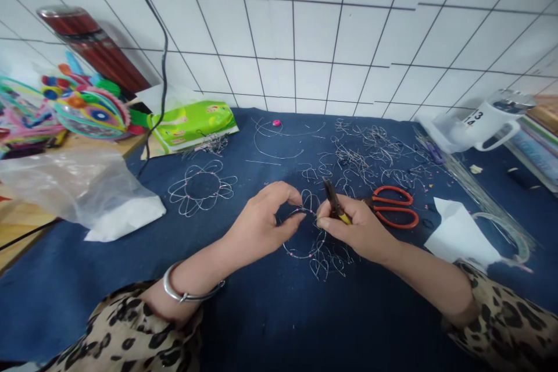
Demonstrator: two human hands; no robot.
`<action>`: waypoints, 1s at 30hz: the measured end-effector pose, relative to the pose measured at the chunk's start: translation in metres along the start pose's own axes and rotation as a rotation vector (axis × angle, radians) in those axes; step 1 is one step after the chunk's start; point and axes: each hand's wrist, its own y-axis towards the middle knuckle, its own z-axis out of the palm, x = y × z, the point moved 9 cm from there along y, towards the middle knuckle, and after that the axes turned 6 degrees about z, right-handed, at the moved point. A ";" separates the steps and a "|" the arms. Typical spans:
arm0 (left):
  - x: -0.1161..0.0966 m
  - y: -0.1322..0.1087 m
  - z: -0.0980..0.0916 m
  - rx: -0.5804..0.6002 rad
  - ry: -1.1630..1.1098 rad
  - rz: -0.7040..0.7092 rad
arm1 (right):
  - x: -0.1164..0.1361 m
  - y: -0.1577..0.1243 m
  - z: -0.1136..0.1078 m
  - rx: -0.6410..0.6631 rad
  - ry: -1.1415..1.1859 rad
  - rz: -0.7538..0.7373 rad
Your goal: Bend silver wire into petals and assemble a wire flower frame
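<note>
Head view: beaded wire ring (pixel 299 257), between both hands, over blue cloth (pixel 244 314). Left hand (pixel 261 221), curled at its far edge; whether pinching, I cannot tell. Right hand (pixel 360 224), closed around pliers (pixel 335 200). Possible fault: bent loops (pixel 320 269), should pliers snag them. Clear bag (pixel 52 180): white contents, unidentified. Mug (pixel 494 128), flask (pixel 102 49): insides hidden.

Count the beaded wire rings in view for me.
2. One ring lies on the blue surface at the left; the other ring is between the left hand and right hand. More might hide in the wire tangle.
</note>
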 end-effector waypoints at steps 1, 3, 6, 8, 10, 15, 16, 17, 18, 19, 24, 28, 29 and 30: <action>-0.001 0.000 0.000 -0.003 -0.010 0.011 | 0.000 0.000 0.000 0.005 0.003 -0.001; -0.003 0.000 0.000 -0.006 -0.031 0.045 | 0.000 0.000 0.001 0.014 0.001 -0.007; -0.006 0.000 0.003 0.011 -0.060 0.094 | 0.000 0.000 0.001 0.023 -0.010 -0.015; -0.006 -0.001 0.005 0.032 -0.067 0.103 | 0.000 0.000 0.001 0.022 -0.013 -0.016; -0.004 -0.001 0.008 0.051 -0.071 0.096 | 0.000 0.000 0.001 0.018 -0.015 -0.017; -0.003 0.000 0.009 0.062 -0.086 0.084 | -0.003 0.001 0.000 0.007 -0.023 -0.007; -0.004 0.000 0.009 0.061 -0.088 0.086 | -0.003 0.001 0.000 0.004 -0.026 -0.008; -0.004 0.000 0.009 0.060 -0.090 0.088 | -0.003 0.001 0.000 0.003 -0.030 -0.008; -0.004 0.000 0.009 0.058 -0.092 0.089 | -0.002 0.002 -0.001 0.001 -0.033 -0.009; -0.005 0.000 0.008 0.055 -0.092 0.089 | -0.002 0.002 -0.001 -0.001 -0.036 -0.009; -0.005 0.000 0.008 0.073 -0.081 0.066 | -0.002 0.003 -0.002 -0.016 -0.044 -0.004; -0.003 0.000 0.008 0.070 -0.081 0.035 | -0.001 0.003 -0.005 -0.041 -0.052 -0.002; -0.002 0.000 0.008 0.069 -0.081 0.029 | -0.001 0.003 -0.006 -0.045 -0.054 -0.001; -0.002 0.000 0.008 0.068 -0.080 0.026 | -0.002 0.003 -0.006 -0.046 -0.056 -0.001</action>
